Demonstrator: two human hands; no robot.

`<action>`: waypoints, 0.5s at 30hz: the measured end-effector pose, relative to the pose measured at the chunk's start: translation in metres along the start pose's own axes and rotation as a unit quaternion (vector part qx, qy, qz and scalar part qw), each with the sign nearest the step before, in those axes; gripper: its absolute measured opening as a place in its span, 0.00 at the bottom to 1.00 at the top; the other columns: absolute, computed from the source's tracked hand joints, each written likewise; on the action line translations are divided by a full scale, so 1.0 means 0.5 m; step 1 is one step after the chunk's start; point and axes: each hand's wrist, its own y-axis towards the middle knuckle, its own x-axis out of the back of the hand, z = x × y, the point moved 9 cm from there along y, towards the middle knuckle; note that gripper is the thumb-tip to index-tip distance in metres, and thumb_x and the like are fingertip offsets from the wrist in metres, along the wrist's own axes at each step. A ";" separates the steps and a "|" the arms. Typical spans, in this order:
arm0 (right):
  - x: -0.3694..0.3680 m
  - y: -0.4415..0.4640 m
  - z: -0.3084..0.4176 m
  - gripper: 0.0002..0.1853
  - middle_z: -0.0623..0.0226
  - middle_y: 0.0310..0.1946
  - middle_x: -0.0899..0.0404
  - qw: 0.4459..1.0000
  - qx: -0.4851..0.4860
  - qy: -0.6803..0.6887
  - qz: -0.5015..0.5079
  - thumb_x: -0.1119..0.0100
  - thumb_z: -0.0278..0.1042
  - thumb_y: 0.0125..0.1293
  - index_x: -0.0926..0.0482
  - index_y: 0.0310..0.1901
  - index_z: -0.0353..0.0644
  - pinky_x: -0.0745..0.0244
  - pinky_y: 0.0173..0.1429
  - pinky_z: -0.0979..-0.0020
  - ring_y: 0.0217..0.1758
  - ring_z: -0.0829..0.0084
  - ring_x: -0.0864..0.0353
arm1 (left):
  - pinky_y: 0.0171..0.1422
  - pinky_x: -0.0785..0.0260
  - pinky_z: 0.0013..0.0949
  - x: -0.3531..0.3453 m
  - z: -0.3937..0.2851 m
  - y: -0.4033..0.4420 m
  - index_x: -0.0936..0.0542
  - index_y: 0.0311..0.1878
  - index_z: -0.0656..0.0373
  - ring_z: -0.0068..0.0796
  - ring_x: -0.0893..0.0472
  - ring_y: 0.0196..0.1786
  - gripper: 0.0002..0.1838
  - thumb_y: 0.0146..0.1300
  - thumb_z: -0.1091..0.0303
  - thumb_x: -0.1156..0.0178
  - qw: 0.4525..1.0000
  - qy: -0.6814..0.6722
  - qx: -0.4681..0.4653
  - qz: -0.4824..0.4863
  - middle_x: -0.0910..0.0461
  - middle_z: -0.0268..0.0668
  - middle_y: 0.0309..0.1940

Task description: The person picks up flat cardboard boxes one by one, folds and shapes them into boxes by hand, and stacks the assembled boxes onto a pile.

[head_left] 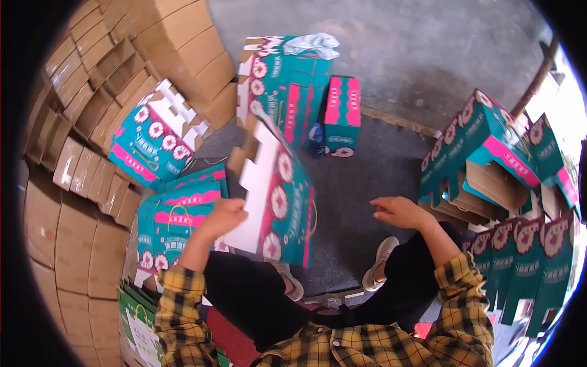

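Observation:
My left hand [227, 215] grips the white edge of a teal, pink and flower-printed carton [278, 196]. The carton tilts in front of my left knee, its brown inner flaps upward and a yellow cord handle on its right side. Part of it is blurred. Over the floor to the right, my right hand [397, 211] is held out with its fingers stretched and nothing in them. It is apart from the carton. Close to my left hand lie flattened teal cartons [189, 196] with a cord handle.
Brown cardboard boxes [73, 238] are stacked along the left. Ahead are a teal carton stack [293, 79] with a cloth [313, 44] on top, a small pink-topped box [342, 113] and a blue bottle [315, 139]. Open teal cartons [471, 140] stand at right.

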 end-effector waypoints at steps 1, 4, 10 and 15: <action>0.004 -0.005 -0.010 0.23 0.57 0.45 0.19 1.000 -0.002 -0.020 -0.003 0.44 0.43 0.65 0.27 0.58 0.41 0.27 0.53 0.61 0.50 0.56 0.21 | 0.31 0.34 0.34 -0.045 -0.059 0.013 0.25 0.32 0.64 0.24 0.27 0.27 0.07 0.59 0.69 0.44 0.996 0.069 -0.032 0.038 0.26 0.37 0.22; 0.099 -0.041 -0.006 0.24 0.55 0.55 0.25 0.971 0.079 -0.121 -0.191 0.38 0.35 0.58 0.27 0.57 0.41 0.33 0.64 0.58 0.61 0.54 0.29 | 0.36 0.33 0.45 -0.136 -0.124 0.025 0.29 0.30 0.66 0.47 0.23 0.31 0.08 0.57 0.70 0.46 0.992 0.063 -0.085 0.064 0.25 0.51 0.26; 0.444 -0.360 0.038 0.19 0.58 0.57 0.26 0.635 0.043 0.008 -0.771 0.53 0.23 0.66 0.29 0.59 0.37 0.31 0.61 0.67 0.56 0.67 0.25 | 0.44 0.34 0.52 -0.186 -0.190 -0.001 0.29 0.32 0.68 0.61 0.24 0.38 0.08 0.57 0.71 0.49 0.992 0.071 -0.093 0.036 0.24 0.57 0.30; 0.223 -0.094 0.213 0.13 0.54 0.41 0.20 0.916 0.142 -0.047 -0.371 0.43 0.37 0.65 0.23 0.46 0.37 0.23 0.46 0.62 0.42 0.55 0.18 | 0.45 0.34 0.54 -0.206 -0.228 0.017 0.29 0.33 0.68 0.62 0.24 0.39 0.08 0.57 0.71 0.49 0.989 0.089 -0.112 0.023 0.24 0.59 0.31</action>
